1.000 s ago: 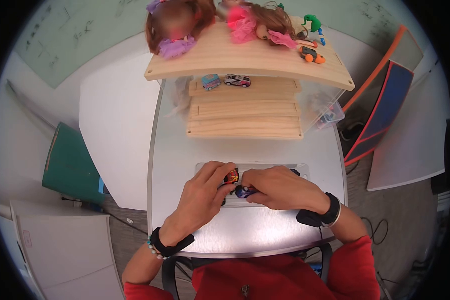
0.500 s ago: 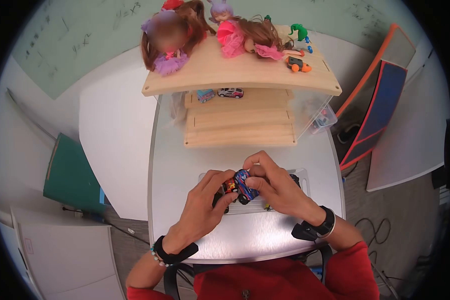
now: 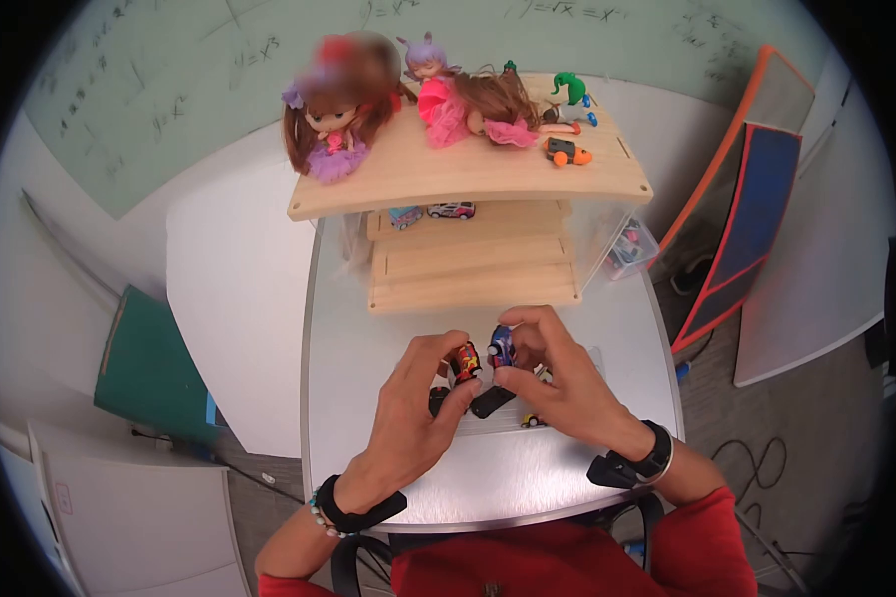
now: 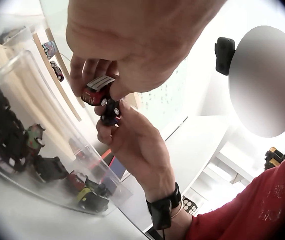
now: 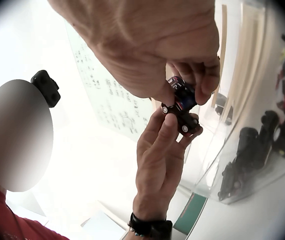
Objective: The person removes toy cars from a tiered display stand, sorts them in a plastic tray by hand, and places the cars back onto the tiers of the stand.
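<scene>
The left hand [image 3: 408, 403] pinches a red toy car [image 3: 466, 364] with yellow markings between thumb and fingers. Close beside it, the right hand [image 3: 572, 388] pinches a blue toy car [image 3: 502, 346]. Both cars are held up above a clear plastic tray [image 3: 595, 360] that contains more small cars, among them a yellow one [image 3: 534, 421]. In the left wrist view the red car [image 4: 98, 91] lies in the left fingers, with the tray [image 4: 57, 192] below. In the right wrist view the blue car [image 5: 183, 95] is between the right thumb and fingers.
Behind the tray stands a wooden shelf [image 3: 468, 189] with clear sides, dolls and small toys on its top board. Two cars sit inside it, one blue [image 3: 405, 217], one white and red [image 3: 451, 210]. A clear box [image 3: 631, 249] stands to the right.
Both hands have risen from the tray, and the blue car has been lifted and turned upright, now slightly apart from the red one. The head view has tilted up, showing more whiteboard.
</scene>
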The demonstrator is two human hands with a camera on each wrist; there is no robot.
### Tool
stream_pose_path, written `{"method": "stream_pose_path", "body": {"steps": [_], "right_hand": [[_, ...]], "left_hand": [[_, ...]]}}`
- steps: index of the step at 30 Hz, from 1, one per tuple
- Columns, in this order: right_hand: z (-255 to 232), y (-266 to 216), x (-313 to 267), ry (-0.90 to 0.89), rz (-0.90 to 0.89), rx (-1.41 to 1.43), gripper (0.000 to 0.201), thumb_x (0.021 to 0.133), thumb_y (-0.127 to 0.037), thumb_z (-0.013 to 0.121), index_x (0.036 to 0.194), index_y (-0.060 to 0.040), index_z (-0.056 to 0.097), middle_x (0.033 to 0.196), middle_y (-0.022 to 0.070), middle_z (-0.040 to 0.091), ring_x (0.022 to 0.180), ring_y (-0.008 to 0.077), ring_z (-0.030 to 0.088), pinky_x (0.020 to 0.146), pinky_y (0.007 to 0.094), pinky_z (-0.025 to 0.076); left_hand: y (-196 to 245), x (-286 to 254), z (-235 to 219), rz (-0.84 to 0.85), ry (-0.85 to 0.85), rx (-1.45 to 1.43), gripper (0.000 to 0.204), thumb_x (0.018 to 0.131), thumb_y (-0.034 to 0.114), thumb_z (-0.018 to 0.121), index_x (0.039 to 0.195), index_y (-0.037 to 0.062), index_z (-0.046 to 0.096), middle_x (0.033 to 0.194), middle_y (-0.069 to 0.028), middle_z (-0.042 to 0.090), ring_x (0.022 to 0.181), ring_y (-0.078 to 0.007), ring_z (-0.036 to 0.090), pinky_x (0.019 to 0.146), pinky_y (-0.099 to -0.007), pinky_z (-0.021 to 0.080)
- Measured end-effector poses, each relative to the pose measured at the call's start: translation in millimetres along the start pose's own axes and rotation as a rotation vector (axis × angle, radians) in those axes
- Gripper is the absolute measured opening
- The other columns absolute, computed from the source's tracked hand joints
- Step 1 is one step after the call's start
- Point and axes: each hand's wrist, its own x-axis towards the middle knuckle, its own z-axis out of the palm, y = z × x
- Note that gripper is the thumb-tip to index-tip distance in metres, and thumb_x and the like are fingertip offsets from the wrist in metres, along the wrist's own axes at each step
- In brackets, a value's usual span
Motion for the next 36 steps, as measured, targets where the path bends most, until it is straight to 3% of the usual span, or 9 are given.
{"method": "stream_pose_path", "body": {"steps": [10, 15, 17, 21, 24, 26, 30, 33, 36], "right_hand": [[-80.3, -15.6, 21.1, 0.342, -0.221, -0.507, 0.044, 0.100, -0.012, 0.083, 0.140, -0.0008, 0.069, 0.118, 0.0168, 0.075, 0.094, 0.0303, 0.073, 0.077, 0.0391, 0.056], [-85.6, -4.4, 17.4, 0.280, -0.139, -0.458, 0.044, 0.100, -0.008, 0.083, 0.141, 0.0002, 0.067, 0.121, 0.0189, 0.073, 0.100, 0.0358, 0.076, 0.084, 0.0430, 0.060], [-88.5, 0.3, 18.2, 0.252, -0.141, -0.480, 0.046, 0.099, -0.005, 0.085, 0.140, 0.0010, 0.066, 0.126, 0.0204, 0.073, 0.111, 0.0416, 0.076, 0.095, 0.0476, 0.063], [-91.9, 16.8, 19.4, 0.227, -0.170, -0.494, 0.048, 0.098, -0.006, 0.085, 0.142, 0.0003, 0.067, 0.133, 0.0191, 0.070, 0.117, 0.0443, 0.074, 0.097, 0.0494, 0.064], [-93.0, 21.7, 22.4, 0.226, -0.177, -0.524, 0.048, 0.098, -0.006, 0.085, 0.142, -0.0005, 0.067, 0.134, 0.0181, 0.070, 0.116, 0.0430, 0.074, 0.095, 0.0490, 0.064], [-92.2, 26.7, 24.3, 0.227, -0.187, -0.542, 0.049, 0.097, -0.006, 0.086, 0.142, -0.0002, 0.067, 0.134, 0.0180, 0.069, 0.115, 0.0421, 0.075, 0.093, 0.0482, 0.065], [-88.2, 33.4, 25.9, 0.251, -0.239, -0.622, 0.050, 0.097, -0.007, 0.086, 0.142, 0.0012, 0.067, 0.132, 0.0182, 0.069, 0.110, 0.0401, 0.076, 0.084, 0.0463, 0.066], [-87.7, 35.2, 27.2, 0.261, -0.234, -0.640, 0.051, 0.097, -0.007, 0.086, 0.143, 0.0015, 0.066, 0.131, 0.0186, 0.070, 0.107, 0.0397, 0.078, 0.079, 0.0461, 0.067], [-84.0, 30.2, 28.1, 0.287, -0.190, -0.638, 0.054, 0.098, -0.007, 0.085, 0.147, 0.0012, 0.063, 0.130, 0.0185, 0.070, 0.105, 0.0397, 0.079, 0.077, 0.0467, 0.067]], "left_hand": [[-4.8, 111.3, 11.4, 0.148, -0.038, 0.100, 0.049, 0.104, 0.005, 0.084, 0.149, -0.0001, 0.063, 0.133, -0.0194, 0.076, 0.116, -0.0323, 0.076, 0.098, -0.0416, 0.062], [-27.0, 179.6, 29.1, 0.156, -0.168, 0.429, 0.032, 0.110, 0.013, 0.076, 0.137, -0.0030, 0.071, 0.124, -0.0282, 0.078, 0.112, -0.0453, 0.076, 0.095, -0.0503, 0.060], [-58.5, 195.7, 41.6, 0.435, -0.095, 0.567, 0.025, 0.111, 0.016, 0.072, 0.129, -0.0022, 0.076, 0.118, -0.0297, 0.078, 0.108, -0.0497, 0.074, 0.096, -0.0547, 0.059], [-105.8, 203.7, 38.1, 0.661, -0.114, 0.735, 0.023, 0.109, 0.016, 0.075, 0.126, 0.0015, 0.078, 0.118, -0.0266, 0.078, 0.107, -0.0468, 0.075, 0.094, -0.0550, 0.060], [-100.7, 193.7, 34.7, 0.616, -0.163, 0.849, 0.036, 0.102, 0.012, 0.076, 0.136, 0.0029, 0.077, 0.137, -0.0182, 0.076, 0.126, -0.0385, 0.074, 0.112, -0.0512, 0.060], [-106.3, 188.9, 38.7, 0.786, 0.025, 1.138, 0.040, 0.102, 0.014, 0.077, 0.141, 0.0063, 0.077, 0.138, -0.0148, 0.076, 0.129, -0.0341, 0.075, 0.113, -0.0497, 0.059], [-101.9, 181.9, 40.5, 0.770, 0.049, 1.207, 0.040, 0.102, 0.016, 0.077, 0.142, 0.0082, 0.077, 0.139, -0.0128, 0.077, 0.129, -0.0314, 0.075, 0.113, -0.0483, 0.060], [-93.6, 181.4, 39.6, 0.868, 0.156, 1.488, 0.037, 0.103, 0.017, 0.076, 0.139, 0.0088, 0.078, 0.136, -0.0122, 0.077, 0.125, -0.0312, 0.076, 0.110, -0.0475, 0.061], [-65.0, 183.9, 29.6, 0.774, -0.071, 1.479, 0.032, 0.103, 0.017, 0.077, 0.135, 0.0149, 0.080, 0.121, -0.0083, 0.078, 0.104, -0.0322, 0.078, 0.090, -0.0466, 0.064]]}}
